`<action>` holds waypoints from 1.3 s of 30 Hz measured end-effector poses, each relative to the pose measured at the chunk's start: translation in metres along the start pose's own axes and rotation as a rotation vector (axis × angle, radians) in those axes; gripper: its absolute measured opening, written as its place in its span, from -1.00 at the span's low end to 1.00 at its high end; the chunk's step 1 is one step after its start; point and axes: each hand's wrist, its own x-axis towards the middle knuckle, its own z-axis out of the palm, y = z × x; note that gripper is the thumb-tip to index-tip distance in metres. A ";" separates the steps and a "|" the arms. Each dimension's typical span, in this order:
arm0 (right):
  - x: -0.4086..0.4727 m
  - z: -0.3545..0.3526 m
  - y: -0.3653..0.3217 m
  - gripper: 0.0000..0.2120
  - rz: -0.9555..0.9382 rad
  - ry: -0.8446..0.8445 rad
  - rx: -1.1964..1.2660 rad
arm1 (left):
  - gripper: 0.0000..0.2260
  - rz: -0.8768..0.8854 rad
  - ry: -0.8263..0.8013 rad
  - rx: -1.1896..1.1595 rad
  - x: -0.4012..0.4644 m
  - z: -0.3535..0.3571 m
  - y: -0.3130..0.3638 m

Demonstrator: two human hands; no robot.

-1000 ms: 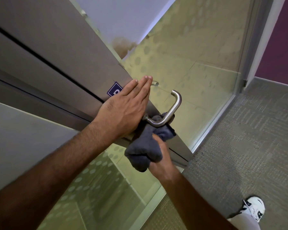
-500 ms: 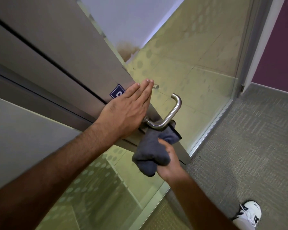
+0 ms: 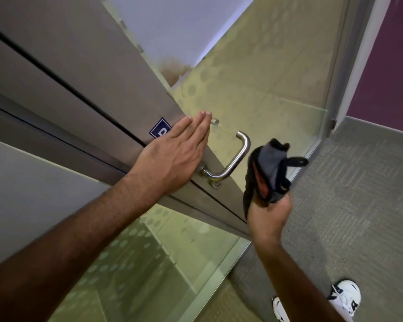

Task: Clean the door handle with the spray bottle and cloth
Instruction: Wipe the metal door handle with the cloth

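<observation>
Wiping: paused; the cloth [image 3: 269,169], bunched against the handle [image 3: 236,159] a moment ago, is now lifted clear to its right.
Right hand [image 3: 269,213]: fingers curled round the cloth's lower end, the rest sticking up above the grip.
Left hand [image 3: 172,156]: flat, fingers straight, pressed on the door [image 3: 84,73] left of the handle.
Bottle: not in view.
Meaning: probably refolding or finishing the wipe.

The right hand [image 3: 269,214] has pulled the grey cloth [image 3: 266,169] off the door handle [image 3: 234,160], now holding it up clear at centre right of the frame
</observation>
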 end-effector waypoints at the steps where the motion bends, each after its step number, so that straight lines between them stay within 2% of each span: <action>1: 0.003 0.001 -0.002 -0.79 -0.295 -0.099 -0.150 | -0.44 0.009 0.002 -0.001 0.000 0.002 0.000; 2: 0.011 0.007 -0.007 -0.77 -0.564 -0.191 -0.323 | -0.44 -0.003 0.005 -0.011 0.001 0.001 -0.001; 3: 0.019 0.013 -0.010 -0.74 -0.750 -0.273 -0.468 | -0.44 -0.023 0.011 -0.043 0.000 0.000 -0.002; 5: 0.030 0.027 -0.015 -0.60 -0.971 -0.479 -0.697 | -0.44 -0.038 0.009 -0.035 0.001 0.000 0.000; 6: 0.033 0.032 -0.017 -0.58 -1.030 -0.618 -0.800 | -0.44 -0.033 0.007 -0.028 0.001 -0.002 0.001; 8: 0.040 0.033 -0.020 -0.67 -1.078 -0.858 -0.914 | -0.41 -0.010 0.004 0.002 0.001 -0.004 0.000; 10: 0.048 0.032 -0.024 -0.70 -1.116 -1.022 -0.944 | -0.42 0.009 0.015 0.034 0.000 -0.003 0.000; 12: 0.061 0.031 -0.032 -0.70 -1.145 -1.132 -0.976 | -0.42 -0.006 0.010 0.016 0.000 -0.004 0.000; 14: 0.085 0.032 -0.038 -0.58 -1.107 -1.125 -1.034 | -0.43 -0.012 0.023 0.014 0.001 -0.002 0.000; 16: 0.117 0.035 -0.047 -0.47 -0.949 -0.992 -1.052 | -0.44 -0.023 0.024 0.012 0.001 -0.001 -0.001; 18: 0.144 0.038 -0.052 -0.45 -0.797 -0.930 -1.002 | -0.44 -0.022 0.007 0.027 0.000 0.001 0.000; 21: 0.156 0.042 -0.044 -0.61 -0.616 -0.962 -0.735 | -0.45 -0.034 0.033 0.027 0.001 0.003 0.000; 24: 0.143 0.042 -0.035 -0.86 -0.118 -0.823 -0.300 | -0.46 -0.052 0.027 0.027 0.001 0.005 0.000; 26: 0.133 0.043 -0.022 -0.93 0.131 -0.640 -0.110 | -0.45 -0.054 0.014 0.022 0.002 0.004 0.001; 29: 0.107 0.043 -0.001 -0.75 0.465 -0.486 0.164 | -0.44 -0.045 -0.002 0.009 0.003 0.000 0.002; 32: 0.064 0.043 0.012 -0.76 0.599 -0.363 0.281 | -0.44 -0.023 0.009 0.000 0.003 0.000 0.000; 36: 0.020 0.043 0.020 -0.76 0.715 -0.038 0.289 | -0.39 -0.023 -0.035 -0.042 0.005 -0.005 0.000; 37: 0.005 0.043 0.023 -0.75 0.802 -0.017 0.279 | -0.38 -0.035 -0.027 -0.056 0.004 -0.006 0.000; 39: -0.025 0.050 0.020 -0.80 0.948 -0.078 0.277 | -0.39 -0.029 0.001 -0.057 0.003 -0.006 0.002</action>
